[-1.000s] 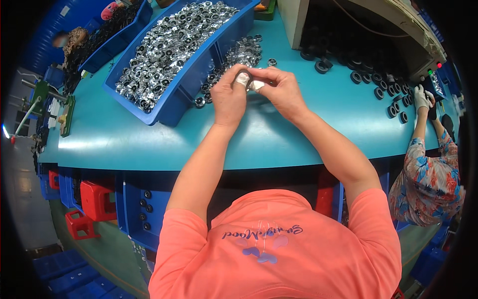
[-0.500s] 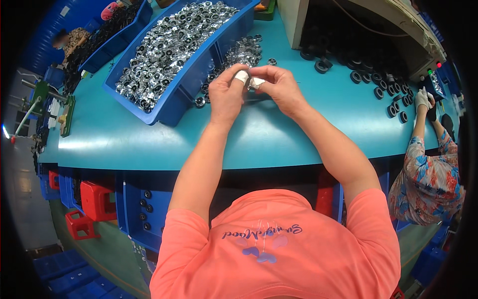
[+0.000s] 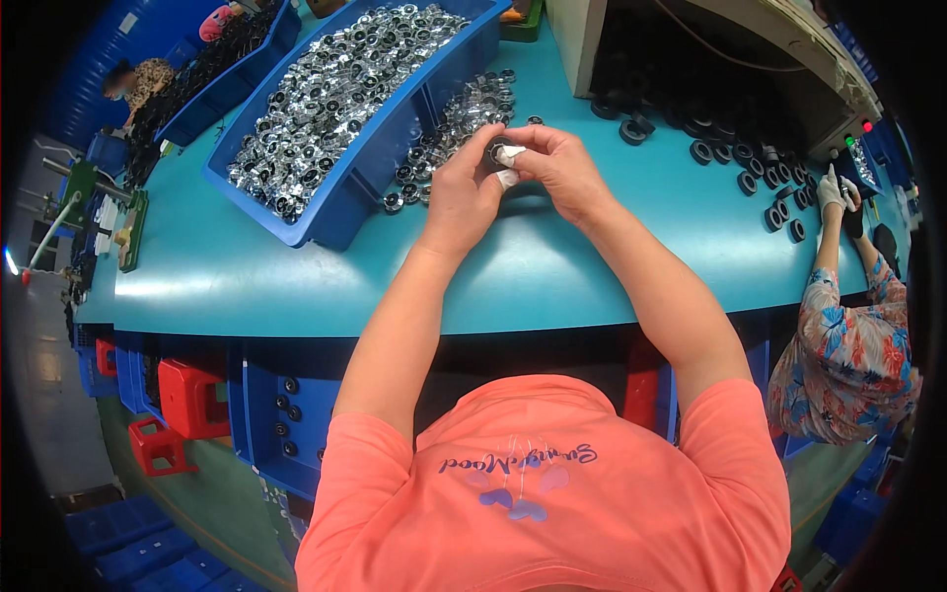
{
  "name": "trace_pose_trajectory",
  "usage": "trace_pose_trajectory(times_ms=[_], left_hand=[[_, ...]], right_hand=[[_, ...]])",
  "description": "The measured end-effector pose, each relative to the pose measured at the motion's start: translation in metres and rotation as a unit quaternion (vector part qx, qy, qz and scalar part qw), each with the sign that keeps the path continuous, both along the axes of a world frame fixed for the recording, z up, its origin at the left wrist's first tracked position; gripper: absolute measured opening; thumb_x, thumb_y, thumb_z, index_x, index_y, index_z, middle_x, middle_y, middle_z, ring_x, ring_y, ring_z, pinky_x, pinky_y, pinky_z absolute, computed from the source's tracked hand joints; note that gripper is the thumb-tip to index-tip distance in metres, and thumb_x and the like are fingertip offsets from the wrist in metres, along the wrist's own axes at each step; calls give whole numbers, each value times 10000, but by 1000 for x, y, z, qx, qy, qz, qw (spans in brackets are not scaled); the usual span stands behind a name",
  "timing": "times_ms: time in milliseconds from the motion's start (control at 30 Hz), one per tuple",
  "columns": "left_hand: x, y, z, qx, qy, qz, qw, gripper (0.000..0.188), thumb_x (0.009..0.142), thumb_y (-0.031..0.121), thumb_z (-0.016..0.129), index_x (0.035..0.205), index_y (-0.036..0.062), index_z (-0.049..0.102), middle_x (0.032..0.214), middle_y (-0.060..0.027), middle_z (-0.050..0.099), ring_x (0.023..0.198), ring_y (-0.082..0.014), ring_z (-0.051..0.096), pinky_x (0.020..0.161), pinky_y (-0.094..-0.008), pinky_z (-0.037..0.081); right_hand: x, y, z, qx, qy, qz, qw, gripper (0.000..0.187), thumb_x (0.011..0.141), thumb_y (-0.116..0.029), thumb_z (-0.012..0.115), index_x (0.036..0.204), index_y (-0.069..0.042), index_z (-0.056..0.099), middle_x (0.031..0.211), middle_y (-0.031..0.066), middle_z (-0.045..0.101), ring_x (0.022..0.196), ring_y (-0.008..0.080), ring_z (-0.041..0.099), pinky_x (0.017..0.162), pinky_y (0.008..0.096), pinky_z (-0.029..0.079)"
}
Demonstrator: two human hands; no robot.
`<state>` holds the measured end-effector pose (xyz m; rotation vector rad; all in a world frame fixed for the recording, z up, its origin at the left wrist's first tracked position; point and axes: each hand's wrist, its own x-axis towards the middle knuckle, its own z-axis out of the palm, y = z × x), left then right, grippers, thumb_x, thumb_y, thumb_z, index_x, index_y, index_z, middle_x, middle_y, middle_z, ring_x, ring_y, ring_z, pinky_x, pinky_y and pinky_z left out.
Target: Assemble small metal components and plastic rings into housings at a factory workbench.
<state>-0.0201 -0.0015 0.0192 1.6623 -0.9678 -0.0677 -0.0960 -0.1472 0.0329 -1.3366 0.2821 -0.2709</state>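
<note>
Above the teal table, my left hand (image 3: pixel 462 197) and my right hand (image 3: pixel 564 176) meet with fingertips curled round a small black wheel-shaped piece (image 3: pixel 496 150). White wrapping covers both thumb tips, and the right thumb presses across the piece. My fingers hide most of it, so I cannot tell whether it is one part or two fitted together. Just beyond my hands lies a loose heap of shiny silver wheel hubs with dark centres (image 3: pixel 475 111), the nearest ones close to my left hand.
A blue bin (image 3: pixel 340 212) full of similar hubs stands at the left. Black rings (image 3: pixel 747 183) lie scattered at the right, beside a pale box-shaped housing (image 3: pixel 574 59). A co-worker's gloved hand (image 3: pixel 831 190) is at the far right. An open blue drawer (image 3: pixel 258 414) sits below the table edge.
My hands have turned the piece so its dark round face shows more. My left thumb has moved down and away from it. The co-worker's hands at the right shifted slightly.
</note>
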Motion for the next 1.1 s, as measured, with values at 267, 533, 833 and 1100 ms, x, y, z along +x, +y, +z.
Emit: trace_pose_trajectory(times_ms=[267, 533, 833, 1100], left_hand=[[-6, 3, 10, 46, -188, 45, 980, 508, 777, -92, 619, 1261, 61, 602, 999, -163, 681, 902, -320, 691, 773, -393, 563], [-10, 1, 8, 76, -288, 70, 952, 458, 767, -36, 678, 1201, 99, 618, 857, -123, 645, 774, -317, 655, 675, -409, 535], [-9, 0, 19, -61, 255, -43, 964, 523, 842, 38, 731, 1340, 26, 573, 1004, -16, 675, 752, -57, 597, 551, -204, 475], [-5, 2, 19, -78, 231, -38, 969, 453, 827, 34, 753, 1241, 18, 572, 993, -18, 686, 761, -56, 614, 533, -195, 462]], right_hand=[[-1, 1, -4, 27, -10, -9, 1000, 342, 840, -42, 688, 1169, 43, 655, 1066, 116, 683, 927, 175, 666, 793, 286, 549], [-1, 0, -11, 59, 27, -15, 998, 326, 844, -70, 698, 1147, 43, 659, 1070, 109, 682, 929, 169, 663, 787, 281, 551], [-6, -11, 5, 166, -16, 74, 983, 417, 875, -97, 674, 1255, 59, 604, 1124, 123, 672, 1020, 189, 665, 916, 320, 545], [-3, -13, 4, 152, -30, 100, 983, 435, 888, -122, 663, 1282, 47, 591, 1146, 129, 668, 1018, 183, 670, 924, 335, 553]])
